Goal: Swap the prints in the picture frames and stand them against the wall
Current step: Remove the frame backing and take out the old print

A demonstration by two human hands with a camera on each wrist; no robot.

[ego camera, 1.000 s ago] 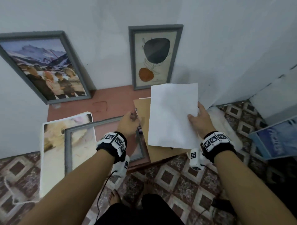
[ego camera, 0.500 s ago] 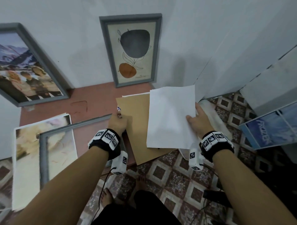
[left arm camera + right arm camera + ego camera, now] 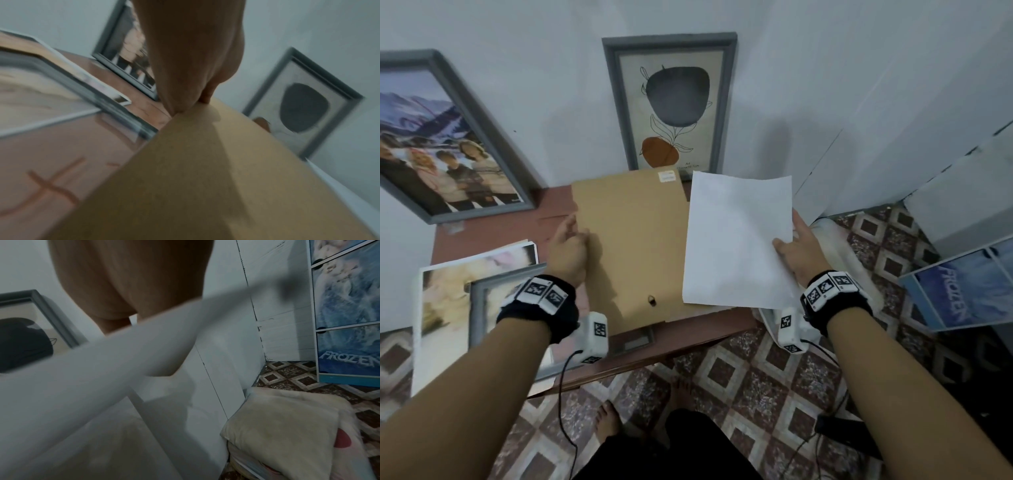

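My left hand (image 3: pixel 567 240) grips the left edge of a brown backing board (image 3: pixel 631 246), lifted over the low reddish table (image 3: pixel 493 233); the left wrist view shows my fingers (image 3: pixel 197 91) pinching that board (image 3: pixel 205 178). My right hand (image 3: pixel 796 251) pinches the right edge of a white sheet (image 3: pixel 736 240), blank side up, seen blurred as the sheet (image 3: pixel 82 386) in the right wrist view. An empty grey frame (image 3: pixel 482 301) lies flat on the table over a pale print (image 3: pixel 445 308). Against the wall lean a framed abstract print (image 3: pixel 671 106) and a framed mountain photo (image 3: pixel 438 144).
A blue Frozen drawer unit (image 3: pixel 969 291) stands at the right on the patterned tile floor (image 3: pixel 739 383). A cream cushion (image 3: pixel 287 426) lies on the floor by the white wall panel. My bare foot (image 3: pixel 607 421) and a black cable (image 3: pixel 561 394) are below the table's front edge.
The brown board has been lifted and swung up toward the wall by my left hand, now covering the bottom of the abstract frame. The white sheet stays in my right hand, nearly unmoved.
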